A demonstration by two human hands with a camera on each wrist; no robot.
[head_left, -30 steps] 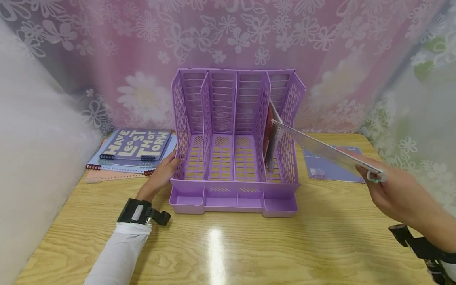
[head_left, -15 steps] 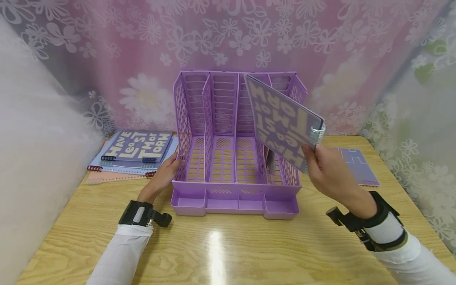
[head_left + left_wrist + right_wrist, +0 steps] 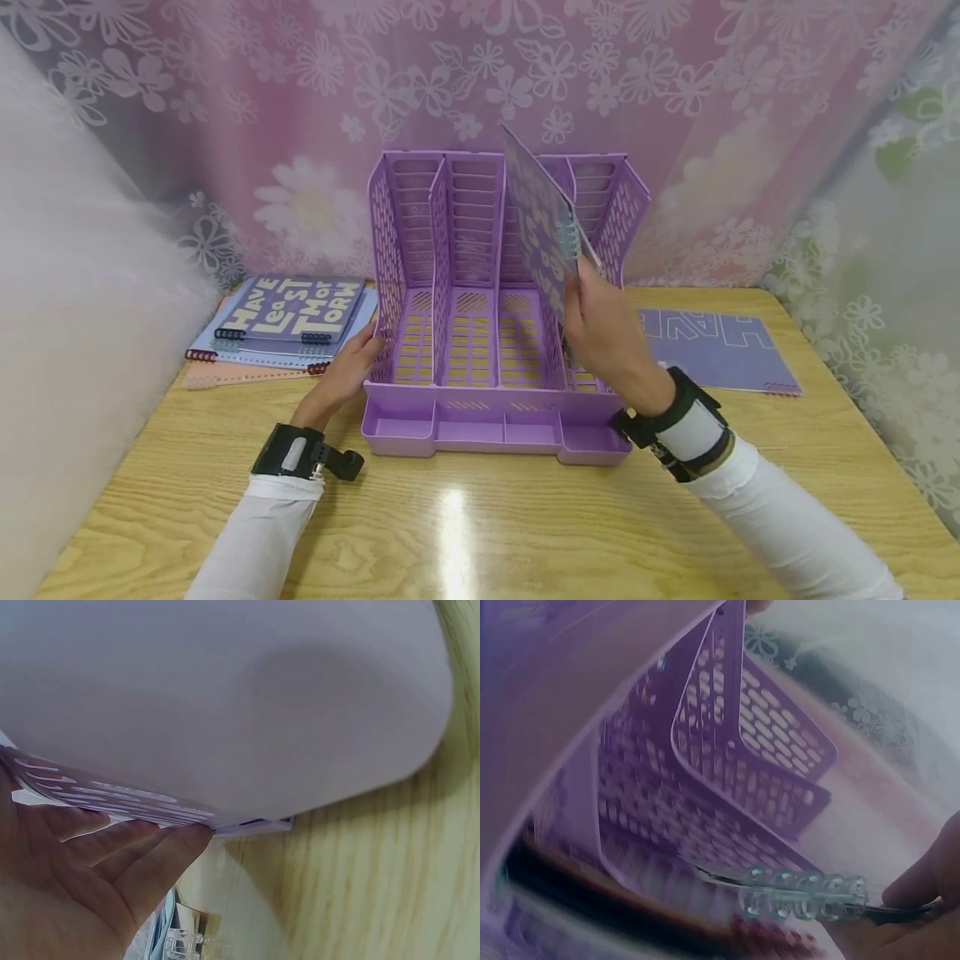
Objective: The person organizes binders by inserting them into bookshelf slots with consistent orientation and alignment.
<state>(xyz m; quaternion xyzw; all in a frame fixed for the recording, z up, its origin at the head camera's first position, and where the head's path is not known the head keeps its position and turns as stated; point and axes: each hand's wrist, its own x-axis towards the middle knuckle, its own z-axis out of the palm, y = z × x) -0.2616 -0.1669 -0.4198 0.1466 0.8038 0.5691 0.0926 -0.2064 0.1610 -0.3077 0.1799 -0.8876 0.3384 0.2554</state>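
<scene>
so i'm watching this from my end of the feed, and i'll use the purple rack (image 3: 495, 400) as the clock face. it stands on the wood-grain counter (image 3: 360, 542), four tall slots side by side, with a low divided tray (image 3: 471, 432) along the front at 6 o'clock.

the right hand (image 3: 600, 329) is at roughly 3 o'clock, and its grip is pinching a notebook (image 3: 536, 208) by the edge with the clear teal coil (image 3: 567, 237). that notebook is up around 1 o'clock, tilted, mostly covering the third slot from the left in my head view, pale lettering on its cover. a pale edge shows just behind it, can't tell if that's its back cover or something else. also can't tell if its low end is inside a slot or only in front of one.

the left hand (image 3: 345, 371) is over at 8 o'clock, grip spread, fingers touching the rack's left wall.

out at 9 o'clock there's a messy stack of notebooks (image 3: 288, 308), the top one with big cream letters. between 3 and 4 a blue notebook (image 3: 727, 358) lies flat on the counter, outlined letters, pinkish coil. my right wrist cam is pretty blurry, but a red coil (image 3: 769, 941) shows low down. pink flowery curtain (image 3: 315, 92) at 12, behind everything.
</scene>
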